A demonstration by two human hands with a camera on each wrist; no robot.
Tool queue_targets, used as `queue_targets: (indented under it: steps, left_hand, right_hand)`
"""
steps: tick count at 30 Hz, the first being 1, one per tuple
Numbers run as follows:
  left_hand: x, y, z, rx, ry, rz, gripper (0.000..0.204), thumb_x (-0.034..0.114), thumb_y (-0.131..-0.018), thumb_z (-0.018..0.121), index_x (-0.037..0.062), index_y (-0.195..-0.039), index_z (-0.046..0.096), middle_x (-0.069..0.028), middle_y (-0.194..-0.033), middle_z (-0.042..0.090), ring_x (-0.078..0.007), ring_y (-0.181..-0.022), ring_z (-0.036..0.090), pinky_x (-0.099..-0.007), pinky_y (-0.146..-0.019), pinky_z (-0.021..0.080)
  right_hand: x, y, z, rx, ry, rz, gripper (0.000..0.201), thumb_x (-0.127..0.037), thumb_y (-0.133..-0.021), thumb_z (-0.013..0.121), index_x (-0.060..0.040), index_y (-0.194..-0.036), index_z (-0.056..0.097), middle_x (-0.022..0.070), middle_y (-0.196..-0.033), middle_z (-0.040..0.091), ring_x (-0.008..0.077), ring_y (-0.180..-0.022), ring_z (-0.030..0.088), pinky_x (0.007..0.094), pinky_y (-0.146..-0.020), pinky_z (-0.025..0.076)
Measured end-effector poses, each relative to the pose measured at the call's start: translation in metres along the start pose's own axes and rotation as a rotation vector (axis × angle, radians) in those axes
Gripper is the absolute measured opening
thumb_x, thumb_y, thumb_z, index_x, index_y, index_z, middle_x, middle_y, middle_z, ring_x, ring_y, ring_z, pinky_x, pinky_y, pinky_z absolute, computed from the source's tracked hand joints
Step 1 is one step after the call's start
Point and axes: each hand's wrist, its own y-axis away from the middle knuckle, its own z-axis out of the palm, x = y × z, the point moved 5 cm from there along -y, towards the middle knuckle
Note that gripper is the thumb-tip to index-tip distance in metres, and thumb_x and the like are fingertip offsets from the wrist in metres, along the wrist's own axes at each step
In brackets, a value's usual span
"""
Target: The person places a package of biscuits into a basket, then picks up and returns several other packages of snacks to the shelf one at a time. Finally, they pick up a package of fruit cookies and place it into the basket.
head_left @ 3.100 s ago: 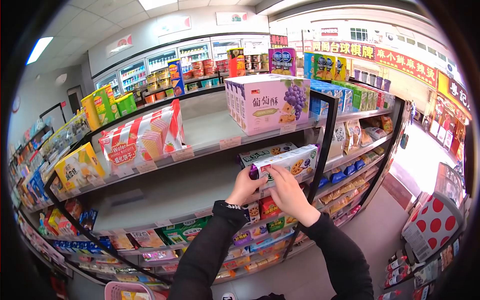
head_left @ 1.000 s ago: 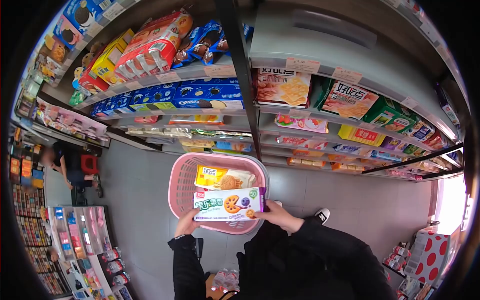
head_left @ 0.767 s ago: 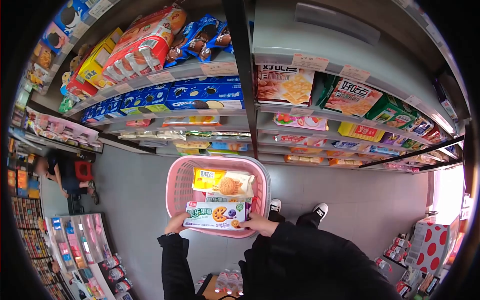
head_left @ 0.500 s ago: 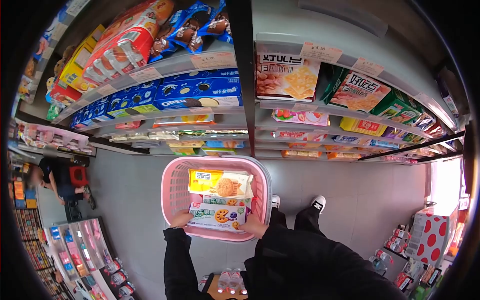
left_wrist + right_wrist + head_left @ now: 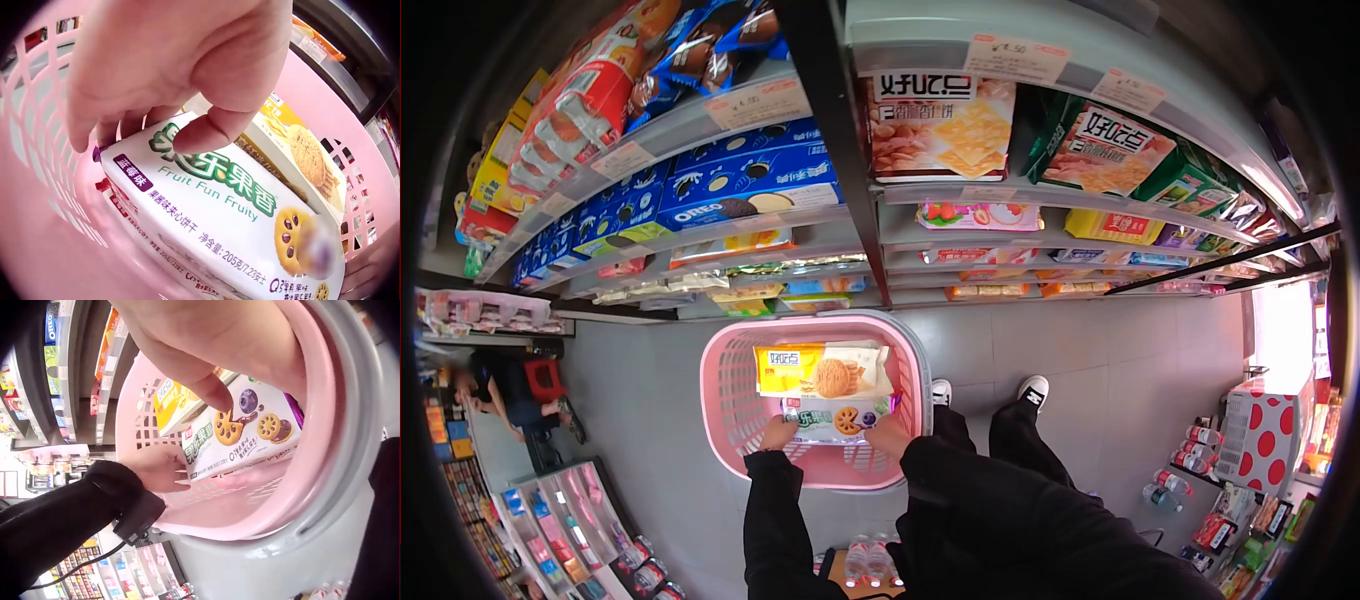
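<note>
This is a shop, probably a small grocery. Shelves [image 5: 910, 42] carry rows of packaged snacks, including blue OREO boxes [image 5: 750, 190] and cracker boxes [image 5: 940, 130], with printed price labels [image 5: 1017, 60] along the front edges. Bottled drinks [image 5: 1200, 447] stand near the floor, and a pink basket [image 5: 37, 206] holds biscuit packets [image 5: 825, 372].

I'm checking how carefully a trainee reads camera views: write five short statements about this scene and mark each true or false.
1. The left hand and right hand grip opposite ends of a white biscuit box. True.
2. Nothing but that box is in the pink basket. False: a yellow-and-white biscuit pack lies there too.
3. The box reads "Fruit Fun Fruity". True.
4. The person's sleeves are white. False: the sleeves are black.
5. Blue Oreo boxes are lying on the floor. False: they are on a shelf.
</note>
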Motion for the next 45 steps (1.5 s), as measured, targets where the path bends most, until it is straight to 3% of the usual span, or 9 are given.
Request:
queue_targets:
  steps: [2,4,6,10,12,13,24,33,45]
  left_hand:
    - [0.031,0.04,-0.015,0.067,-0.02,0.044,0.038,0.021,-0.068,0.055,-0.0086,-0.092,0.056,-0.021,-0.083,0.06,-0.0315,-0.081,0.058,-0.0371,-0.069,0.042]
    - [0.047,0.058,-0.028,0.211,-0.127,0.14,0.033,0.02,-0.069,0.055,-0.0078,-0.087,0.057,-0.0167,-0.074,0.06,-0.0281,-0.07,0.058,-0.036,-0.059,0.041]
    - [0.038,0.06,-0.032,0.204,-0.119,0.141,0.052,0.029,-0.073,0.054,-0.0079,-0.108,0.049,-0.0254,-0.095,0.058,-0.0339,-0.09,0.057,-0.0372,-0.075,0.044]
    - [0.098,0.129,-0.031,0.193,0.437,0.376,0.026,0.003,-0.078,0.049,-0.0012,-0.103,0.056,-0.0065,-0.087,0.06,-0.0137,-0.08,0.056,-0.0274,-0.067,0.045]
    - [0.135,0.16,-0.022,0.104,0.484,0.491,0.026,0.006,-0.08,0.051,-0.0013,-0.105,0.054,-0.0045,-0.084,0.059,-0.0117,-0.078,0.056,-0.0252,-0.068,0.045]
    - [0.147,0.167,-0.014,0.118,0.5,0.561,0.028,0.007,-0.082,0.046,-0.0021,-0.108,0.053,-0.0048,-0.084,0.06,-0.0081,-0.065,0.052,-0.0208,-0.056,0.042]
    - [0.369,0.277,0.078,-0.24,0.348,1.077,0.031,0.013,-0.088,0.048,0.0001,-0.116,0.048,-0.01,-0.104,0.057,-0.016,-0.093,0.054,-0.0263,-0.082,0.042]
    - [0.486,0.323,0.153,-0.272,0.328,1.11,0.031,0.012,-0.087,0.051,0.0014,-0.116,0.048,-0.0061,-0.101,0.058,-0.0137,-0.092,0.053,-0.0252,-0.081,0.041]
    - [0.571,0.353,0.204,-0.295,0.307,1.109,0.03,0.006,-0.087,0.048,-0.0008,-0.116,0.046,-0.0088,-0.104,0.056,-0.0149,-0.092,0.055,-0.0258,-0.082,0.043]
  right_hand:
    - [0.018,-0.024,0.026,0.083,0.07,0.026,0.036,-0.017,-0.07,0.054,0.0136,-0.089,0.056,0.0229,-0.085,0.06,0.0325,-0.078,0.061,0.0385,-0.071,0.048]
    - [0.005,-0.038,0.053,-0.102,0.497,-0.342,0.034,-0.019,-0.072,0.053,0.01,-0.089,0.057,0.0189,-0.082,0.061,0.0293,-0.072,0.062,0.0404,-0.067,0.049]
    - [-0.082,0.079,-0.026,-0.439,0.051,-0.129,0.029,-0.02,-0.073,0.053,0.0042,-0.089,0.059,0.0132,-0.077,0.062,0.0259,-0.064,0.062,0.0409,-0.062,0.049]
    - [-0.117,0.092,-0.038,-0.584,0.181,-0.816,0.036,-0.022,-0.078,0.053,0.0014,-0.105,0.052,0.0113,-0.089,0.06,0.0171,-0.073,0.056,0.0305,-0.063,0.046]
    - [-0.135,0.127,-0.09,-0.644,0.184,-0.769,0.035,-0.023,-0.082,0.051,0.0021,-0.106,0.05,0.012,-0.094,0.058,0.0176,-0.085,0.055,0.0283,-0.073,0.044]
    - [-0.131,0.128,-0.109,-0.548,0.187,-0.858,0.034,-0.022,-0.083,0.051,0.0022,-0.106,0.049,0.0121,-0.094,0.058,0.0176,-0.085,0.055,0.0289,-0.073,0.044]
    - [-0.055,0.285,-0.421,0.224,0.191,-0.999,0.025,-0.019,-0.081,0.053,-0.0003,-0.098,0.056,0.0133,-0.092,0.061,0.0234,-0.085,0.059,0.0319,-0.075,0.046]
    - [-0.06,0.403,-0.693,1.363,0.363,-1.06,0.013,-0.01,-0.07,0.054,-0.0029,-0.081,0.057,0.0141,-0.078,0.057,0.0313,-0.076,0.056,0.0381,-0.067,0.045]
    - [-0.085,0.393,-0.8,1.419,1.102,-0.967,0.009,-0.006,-0.065,0.054,-0.0082,-0.071,0.06,0.0122,-0.084,0.056,0.0301,-0.077,0.058,0.0392,-0.064,0.048]
